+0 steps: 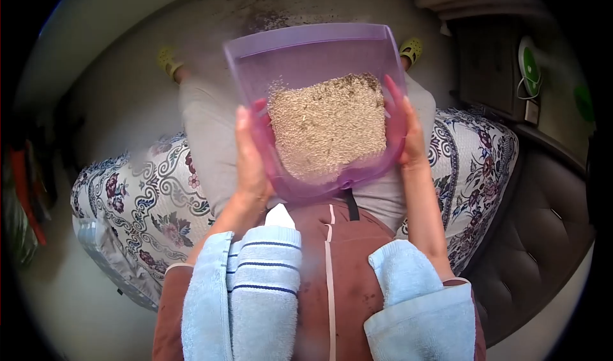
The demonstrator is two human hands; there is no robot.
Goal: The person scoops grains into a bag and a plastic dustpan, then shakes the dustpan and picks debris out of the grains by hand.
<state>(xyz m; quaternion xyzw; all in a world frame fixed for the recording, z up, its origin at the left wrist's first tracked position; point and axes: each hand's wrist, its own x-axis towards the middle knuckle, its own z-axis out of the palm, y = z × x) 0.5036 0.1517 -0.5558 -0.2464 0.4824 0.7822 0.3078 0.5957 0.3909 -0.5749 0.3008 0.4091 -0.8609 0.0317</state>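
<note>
A purple see-through plastic winnowing tray (306, 42) is held over my lap, its wide straight edge pointing away from me. Pale grain (329, 125) lies in it in a heap, with darker bits mixed in along the far side. My left hand (250, 153) grips the tray's left wall, the fingers curled underneath and showing through the plastic. On the right wall, my right hand (410, 131) has the same kind of grip, with the thumb up near the rim. A black strap (352, 204) hangs from the near end of the tray.
I sit on a bed with a floral cover (153, 201). A light blue towel (265, 284) hangs over my front. Dark debris (268, 19) is scattered on the floor ahead, between yellow clogs (167, 61). To the right are a brown padded headboard (543, 246) and a dark cabinet (485, 61).
</note>
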